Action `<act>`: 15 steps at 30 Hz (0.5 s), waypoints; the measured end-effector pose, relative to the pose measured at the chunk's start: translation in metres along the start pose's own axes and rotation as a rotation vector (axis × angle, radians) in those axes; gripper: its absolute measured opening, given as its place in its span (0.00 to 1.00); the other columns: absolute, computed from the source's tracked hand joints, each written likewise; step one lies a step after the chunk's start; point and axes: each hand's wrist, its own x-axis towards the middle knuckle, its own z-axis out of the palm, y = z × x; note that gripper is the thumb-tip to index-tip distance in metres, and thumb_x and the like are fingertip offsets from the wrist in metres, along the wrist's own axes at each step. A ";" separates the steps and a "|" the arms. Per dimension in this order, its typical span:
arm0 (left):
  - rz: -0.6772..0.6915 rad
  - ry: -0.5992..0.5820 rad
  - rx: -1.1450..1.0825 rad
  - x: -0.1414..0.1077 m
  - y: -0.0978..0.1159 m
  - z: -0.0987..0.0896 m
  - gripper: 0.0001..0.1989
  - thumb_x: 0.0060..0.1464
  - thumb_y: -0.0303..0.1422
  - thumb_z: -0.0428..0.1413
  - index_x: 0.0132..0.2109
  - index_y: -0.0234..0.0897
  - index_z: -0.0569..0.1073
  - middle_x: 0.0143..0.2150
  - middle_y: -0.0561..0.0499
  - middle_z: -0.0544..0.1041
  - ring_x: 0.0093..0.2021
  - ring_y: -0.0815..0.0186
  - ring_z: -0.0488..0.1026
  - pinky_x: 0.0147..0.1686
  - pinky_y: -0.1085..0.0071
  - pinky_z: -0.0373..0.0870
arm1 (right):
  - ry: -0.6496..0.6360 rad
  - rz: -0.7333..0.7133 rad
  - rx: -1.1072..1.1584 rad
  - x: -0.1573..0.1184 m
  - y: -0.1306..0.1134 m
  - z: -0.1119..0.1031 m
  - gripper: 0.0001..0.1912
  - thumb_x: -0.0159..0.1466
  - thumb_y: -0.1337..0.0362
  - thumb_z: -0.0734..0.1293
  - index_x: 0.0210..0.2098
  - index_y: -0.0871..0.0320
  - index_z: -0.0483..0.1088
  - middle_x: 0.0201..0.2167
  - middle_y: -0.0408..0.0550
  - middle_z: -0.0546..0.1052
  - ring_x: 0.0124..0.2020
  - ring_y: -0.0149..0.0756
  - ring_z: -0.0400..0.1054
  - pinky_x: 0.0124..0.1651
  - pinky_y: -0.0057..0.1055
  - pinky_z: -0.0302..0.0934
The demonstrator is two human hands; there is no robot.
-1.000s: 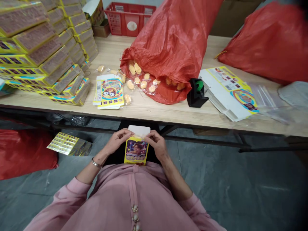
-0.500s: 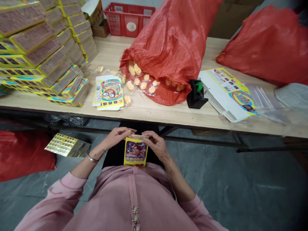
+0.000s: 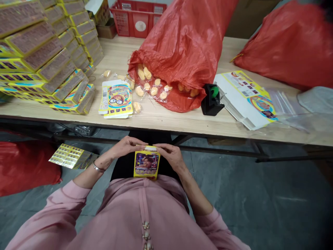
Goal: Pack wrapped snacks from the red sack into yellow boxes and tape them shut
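Toward seven o'clock, below the bench (image 3: 182, 121), a person's left hand (image 3: 130, 144) and right hand (image 3: 170, 154) each have a grip pinched on a yellow box's (image 3: 146, 165) top edge; likely light, easily creased card, best held by its edges.

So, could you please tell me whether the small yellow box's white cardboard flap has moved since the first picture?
Yes: the white cardboard flap has moved down the picture, away from the front edge of the pale wooden table.
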 end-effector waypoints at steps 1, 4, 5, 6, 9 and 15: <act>-0.012 -0.001 0.008 -0.001 0.001 0.001 0.18 0.53 0.41 0.62 0.48 0.36 0.81 0.42 0.46 0.84 0.39 0.59 0.81 0.40 0.67 0.76 | -0.013 -0.027 -0.012 -0.001 -0.001 -0.002 0.11 0.59 0.55 0.71 0.38 0.53 0.80 0.38 0.46 0.82 0.39 0.40 0.76 0.44 0.35 0.71; 0.023 -0.004 0.068 -0.005 0.003 0.006 0.18 0.57 0.41 0.59 0.51 0.38 0.79 0.49 0.46 0.81 0.47 0.56 0.79 0.47 0.64 0.75 | -0.074 -0.151 -0.073 -0.003 -0.002 -0.010 0.10 0.62 0.56 0.70 0.40 0.51 0.80 0.41 0.47 0.81 0.43 0.40 0.76 0.48 0.39 0.70; 0.064 -0.004 0.097 -0.007 0.003 0.007 0.18 0.58 0.41 0.57 0.52 0.39 0.78 0.52 0.47 0.80 0.51 0.56 0.77 0.51 0.62 0.73 | -0.096 -0.198 -0.100 -0.005 -0.003 -0.013 0.10 0.63 0.57 0.69 0.41 0.50 0.80 0.43 0.47 0.81 0.45 0.40 0.75 0.50 0.40 0.70; 0.114 -0.004 0.127 -0.009 0.002 0.008 0.17 0.60 0.41 0.56 0.52 0.40 0.78 0.55 0.47 0.78 0.55 0.56 0.75 0.55 0.61 0.71 | -0.114 -0.244 -0.127 -0.007 -0.003 -0.014 0.10 0.64 0.57 0.68 0.42 0.50 0.79 0.44 0.46 0.81 0.46 0.40 0.75 0.51 0.41 0.69; 0.264 -0.022 0.203 -0.013 -0.003 0.009 0.16 0.60 0.39 0.57 0.53 0.42 0.77 0.60 0.47 0.73 0.60 0.56 0.71 0.61 0.58 0.65 | -0.120 -0.344 -0.204 -0.016 -0.002 -0.017 0.11 0.66 0.59 0.67 0.46 0.49 0.78 0.48 0.46 0.79 0.50 0.40 0.74 0.55 0.42 0.68; 0.385 0.033 0.262 -0.017 -0.010 0.016 0.18 0.55 0.34 0.62 0.53 0.42 0.77 0.58 0.45 0.76 0.58 0.56 0.73 0.59 0.58 0.68 | -0.026 -0.453 -0.365 -0.031 0.002 -0.011 0.12 0.65 0.62 0.67 0.47 0.47 0.77 0.50 0.45 0.78 0.49 0.40 0.74 0.53 0.42 0.69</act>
